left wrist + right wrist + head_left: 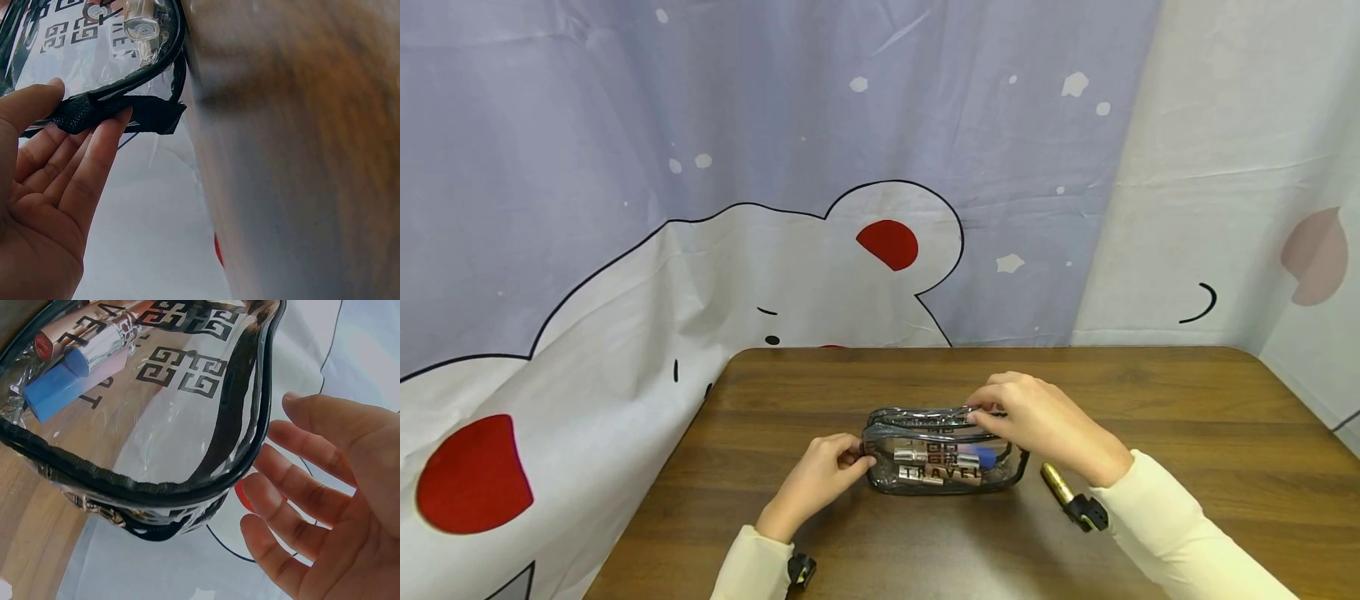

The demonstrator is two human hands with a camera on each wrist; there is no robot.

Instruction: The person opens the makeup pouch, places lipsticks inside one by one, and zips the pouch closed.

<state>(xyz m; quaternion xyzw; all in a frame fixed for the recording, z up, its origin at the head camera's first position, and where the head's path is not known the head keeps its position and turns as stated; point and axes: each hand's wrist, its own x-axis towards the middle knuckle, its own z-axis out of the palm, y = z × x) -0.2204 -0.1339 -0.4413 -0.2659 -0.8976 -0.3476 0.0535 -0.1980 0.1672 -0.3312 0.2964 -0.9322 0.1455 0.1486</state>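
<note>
A clear zip pouch [951, 485] with black piping and the word TRAVEL sits on the table in the head view. Through its side show silver tubes [921, 476] and a blue-ended piece [56, 392]. My left hand [827, 471] pinches the black fabric tab [147, 114] at the pouch's left end, thumb on one side and fingers on the other. At the top right of the pouch is my right hand [1037, 417]. Its fingers [294, 481] are loosely extended, tips right by the piped edge, with the thumb apart from them.
A gold tube [1057, 483] lies on the wooden table [1187, 417], right of the pouch and close to the right wrist's black camera mount [1086, 512]. Behind the table hangs a printed curtain [790, 108], which also drapes down the left side.
</note>
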